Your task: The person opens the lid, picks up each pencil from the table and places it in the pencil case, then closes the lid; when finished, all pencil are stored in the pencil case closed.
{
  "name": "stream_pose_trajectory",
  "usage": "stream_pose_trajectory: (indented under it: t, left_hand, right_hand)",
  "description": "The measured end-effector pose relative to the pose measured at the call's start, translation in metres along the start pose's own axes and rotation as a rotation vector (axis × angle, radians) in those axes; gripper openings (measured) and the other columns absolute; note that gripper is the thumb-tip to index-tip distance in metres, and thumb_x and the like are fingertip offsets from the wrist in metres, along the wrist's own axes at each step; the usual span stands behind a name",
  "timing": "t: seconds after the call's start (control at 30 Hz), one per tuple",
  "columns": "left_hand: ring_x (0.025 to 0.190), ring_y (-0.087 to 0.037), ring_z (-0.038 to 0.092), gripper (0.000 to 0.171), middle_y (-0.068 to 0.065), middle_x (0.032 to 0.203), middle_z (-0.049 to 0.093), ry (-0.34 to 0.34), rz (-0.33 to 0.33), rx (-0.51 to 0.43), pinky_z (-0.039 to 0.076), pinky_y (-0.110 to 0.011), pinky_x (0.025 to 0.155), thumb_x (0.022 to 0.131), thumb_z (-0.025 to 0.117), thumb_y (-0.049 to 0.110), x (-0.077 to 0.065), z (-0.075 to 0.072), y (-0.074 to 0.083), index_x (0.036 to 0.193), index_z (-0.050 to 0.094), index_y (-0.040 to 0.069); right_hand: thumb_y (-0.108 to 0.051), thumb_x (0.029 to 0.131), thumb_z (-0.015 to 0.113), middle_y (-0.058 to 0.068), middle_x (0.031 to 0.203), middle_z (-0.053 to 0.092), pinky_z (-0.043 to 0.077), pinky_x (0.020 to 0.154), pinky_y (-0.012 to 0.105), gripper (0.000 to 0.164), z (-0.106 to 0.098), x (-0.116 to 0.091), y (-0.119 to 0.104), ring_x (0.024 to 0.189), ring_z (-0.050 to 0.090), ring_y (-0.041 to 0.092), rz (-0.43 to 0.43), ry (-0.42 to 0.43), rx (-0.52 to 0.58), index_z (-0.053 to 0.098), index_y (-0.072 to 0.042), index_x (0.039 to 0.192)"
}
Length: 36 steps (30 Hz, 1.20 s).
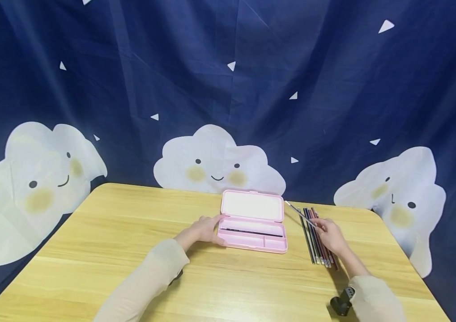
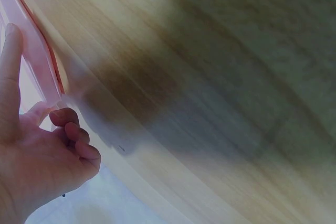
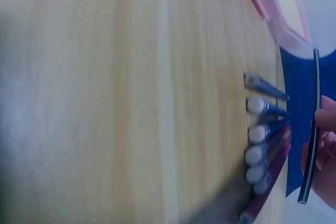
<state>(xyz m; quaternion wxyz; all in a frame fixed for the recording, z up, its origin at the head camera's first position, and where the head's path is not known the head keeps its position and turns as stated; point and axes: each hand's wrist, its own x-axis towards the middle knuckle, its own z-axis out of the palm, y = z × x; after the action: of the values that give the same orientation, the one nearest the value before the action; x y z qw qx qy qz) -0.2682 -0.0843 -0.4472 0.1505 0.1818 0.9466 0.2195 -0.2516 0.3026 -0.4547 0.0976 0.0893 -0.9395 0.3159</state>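
- Right hand (image 1: 330, 235): thumb and fingers pinched closed on one slim, straight pencil (image 1: 298, 211), dark with a pale stripe; its far end slants up toward the case's lid.
- Under and just beside that grip: row of loose pencils (image 1: 313, 243), dark plus some reddish; round white ends, metallic-looking collars, facing the person.
- Left hand (image 1: 205, 229): thumb and index partly spread, holding the left end of the pink case (image 1: 244, 241); other fingers curled.
- Case: left of the right-hand grip, rounded rectangle, smooth, plastic-looking. Lid (image 1: 252, 205) open, pale inner panel. One long rear slot, front split into long and small bays.
- Dark pencil (image 1: 252, 231) lies lengthwise in the rear slot, right of the left hand.
- Below both hands: wood-grain tabletop (image 1: 131, 223).
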Motion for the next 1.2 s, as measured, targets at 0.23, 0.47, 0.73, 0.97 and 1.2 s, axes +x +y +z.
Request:
stream_pose_trajectory:
  t: [0.23, 0.47, 0.73, 0.97, 1.2]
  left_hand:
    - [0.115, -0.038, 0.042, 0.096, -0.023, 0.131, 0.046, 0.004, 0.003, -0.001, 0.039, -0.051, 0.09, 0.064, 0.077, 0.049, -0.001, -0.001, 0.0, 0.143, 0.03, 0.017]
    - [0.116, -0.038, 0.041, 0.096, -0.023, 0.132, 0.045, 0.001, -0.003, -0.001, 0.038, -0.051, 0.091, 0.065, 0.076, 0.048, -0.001, -0.001, 0.001, 0.143, 0.031, 0.017]
    - [0.116, -0.037, 0.041, 0.097, -0.022, 0.132, 0.045, 0.001, -0.005, 0.0, 0.038, -0.051, 0.092, 0.064, 0.076, 0.05, 0.0, 0.001, 0.0, 0.143, 0.029, 0.018]
    - [0.118, -0.037, 0.04, 0.097, -0.022, 0.133, 0.044, -0.002, -0.017, -0.012, 0.036, -0.052, 0.095, 0.064, 0.077, 0.05, 0.001, 0.0, 0.001, 0.143, 0.029, 0.018]
    - [0.117, -0.036, 0.04, 0.098, -0.022, 0.133, 0.044, -0.003, -0.028, -0.005, 0.037, -0.051, 0.094, 0.064, 0.076, 0.051, 0.0, 0.0, 0.001, 0.143, 0.029, 0.018]
  right_hand:
    - [0.009, 0.082, 0.055, 0.01, 0.08, 0.054, 0.041, 0.064, 0.032, 0.025, 0.014, 0.006, -0.013, 0.073, 0.046, 0.019, -0.069, 0.007, 0.009, 0.063, 0.006, 0.106]
    - [0.012, 0.078, 0.056, 0.002, 0.075, 0.051, 0.039, 0.059, 0.024, 0.025, 0.029, 0.011, -0.026, 0.069, 0.044, 0.011, -0.153, -0.004, 0.025, 0.065, 0.005, 0.1]
    - [0.011, 0.079, 0.056, 0.005, 0.074, 0.052, 0.04, 0.057, 0.023, 0.025, 0.037, 0.016, -0.041, 0.066, 0.045, 0.011, -0.158, -0.05, 0.023, 0.066, 0.003, 0.1]
    - [0.011, 0.079, 0.056, 0.009, 0.077, 0.053, 0.04, 0.058, 0.024, 0.024, 0.044, 0.02, -0.045, 0.066, 0.044, 0.012, -0.179, -0.068, 0.056, 0.066, 0.003, 0.099]
    - [0.007, 0.08, 0.057, 0.008, 0.081, 0.054, 0.039, 0.062, 0.027, 0.023, 0.052, 0.023, -0.052, 0.07, 0.045, 0.015, -0.16, -0.122, 0.099, 0.067, 0.002, 0.1]
